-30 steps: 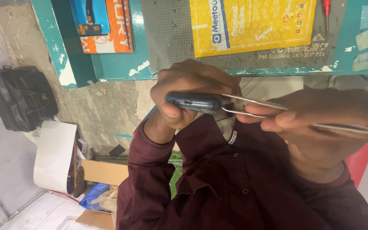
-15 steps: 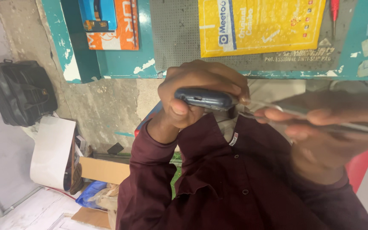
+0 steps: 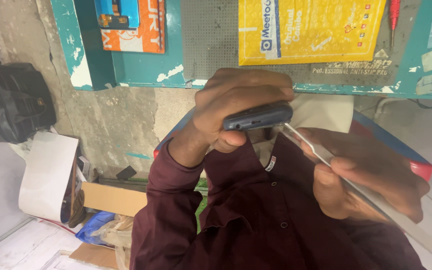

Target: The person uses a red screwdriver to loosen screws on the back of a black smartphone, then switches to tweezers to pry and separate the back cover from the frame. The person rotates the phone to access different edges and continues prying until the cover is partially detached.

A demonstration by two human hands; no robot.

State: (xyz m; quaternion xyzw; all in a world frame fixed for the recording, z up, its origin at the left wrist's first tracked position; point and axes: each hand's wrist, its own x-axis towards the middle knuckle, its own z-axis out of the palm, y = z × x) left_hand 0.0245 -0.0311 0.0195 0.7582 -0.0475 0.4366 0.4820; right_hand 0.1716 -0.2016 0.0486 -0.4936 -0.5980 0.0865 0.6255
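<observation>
My left hand (image 3: 236, 107) grips a dark blue-grey phone (image 3: 258, 116), seen edge-on, with the fingers wrapped over its top. My right hand (image 3: 363, 172) holds a thin flat metal pry tool (image 3: 312, 145). The tool's tip touches the right end of the phone's edge. Both hands are raised close to the camera, above my maroon shirt (image 3: 246, 210).
A teal workbench (image 3: 141, 65) edge runs along the top, with a grey anti-slip mat (image 3: 211, 45), a yellow padded envelope (image 3: 311, 30), an orange box (image 3: 141, 30) and a red screwdriver (image 3: 393, 12). A black bag (image 3: 11, 100), white paper roll (image 3: 48, 175) and cardboard (image 3: 113, 200) lie at the left.
The hands have risen and come nearer to the camera. The pry tool tilted steeper, its tip staying at the phone's right end.
</observation>
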